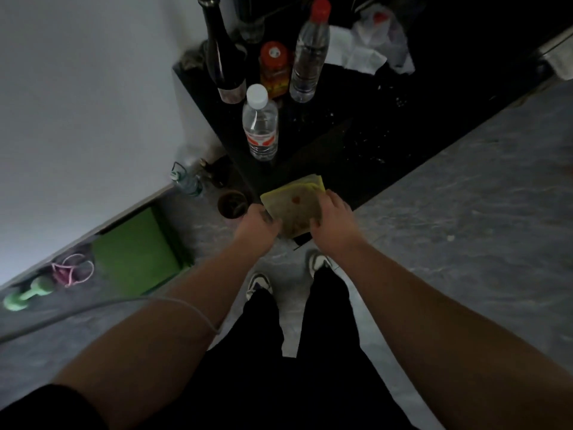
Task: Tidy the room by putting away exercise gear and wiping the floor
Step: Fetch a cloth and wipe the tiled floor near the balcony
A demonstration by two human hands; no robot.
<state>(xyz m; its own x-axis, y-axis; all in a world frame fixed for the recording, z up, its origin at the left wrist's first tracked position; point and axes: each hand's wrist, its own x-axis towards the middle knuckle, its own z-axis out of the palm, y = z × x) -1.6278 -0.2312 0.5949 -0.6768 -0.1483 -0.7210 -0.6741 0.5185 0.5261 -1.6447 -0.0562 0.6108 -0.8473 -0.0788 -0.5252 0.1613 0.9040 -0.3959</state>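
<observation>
A black bench (pixel 356 144) carries a dark wine bottle (pixel 221 57), a red-lidded jar (pixel 275 69), two clear plastic bottles (pixel 260 125) and crumpled white plastic (pixel 372 45). On the grey marbled floor (pixel 465 228) lie a green mat (pixel 136 259), a green dumbbell (pixel 26 296) and a pink cord (pixel 73 270).

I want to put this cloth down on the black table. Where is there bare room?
Bare room lies on the black table right of the white-capped bottle, below the white bags. The back left corner is crowded with bottles. Both hands, left hand and right hand, hold the cloth.
</observation>
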